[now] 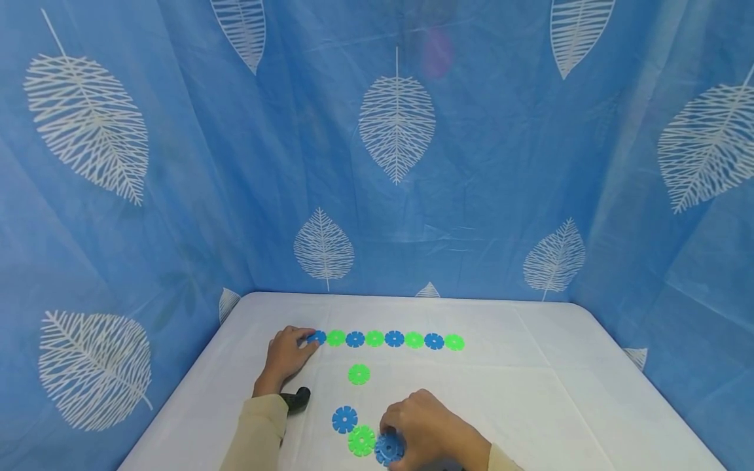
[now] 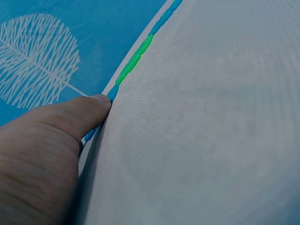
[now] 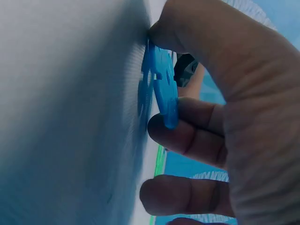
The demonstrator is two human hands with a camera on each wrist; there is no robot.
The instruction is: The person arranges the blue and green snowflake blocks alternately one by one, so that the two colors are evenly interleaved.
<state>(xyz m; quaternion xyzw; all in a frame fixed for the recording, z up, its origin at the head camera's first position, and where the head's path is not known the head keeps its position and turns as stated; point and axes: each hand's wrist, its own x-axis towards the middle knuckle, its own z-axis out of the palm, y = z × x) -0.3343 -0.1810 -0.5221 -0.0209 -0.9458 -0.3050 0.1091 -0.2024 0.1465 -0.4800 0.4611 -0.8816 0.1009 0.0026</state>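
Observation:
Along the back of the table runs a straight row of notched plastic discs, blue and green in turn. My left hand (image 1: 288,353) is at its left end, thumb and index finger on either side of the end blue disc (image 1: 318,337). The left wrist view shows the thumb (image 2: 96,105) against a disc's edge. Near the front, my right hand (image 1: 427,428) pinches a blue notched disc (image 3: 165,86) between thumb and fingers, slightly tilted at the table surface. Beside it lie a green disc (image 1: 362,441) and a blue disc (image 1: 344,419).
A single green disc (image 1: 359,374) lies between the row and the front discs. A black wrist device (image 1: 297,399) sits on the left wrist. The white tabletop (image 1: 501,386) meets a blue leaf-patterned curtain (image 1: 471,196) at the back and sides.

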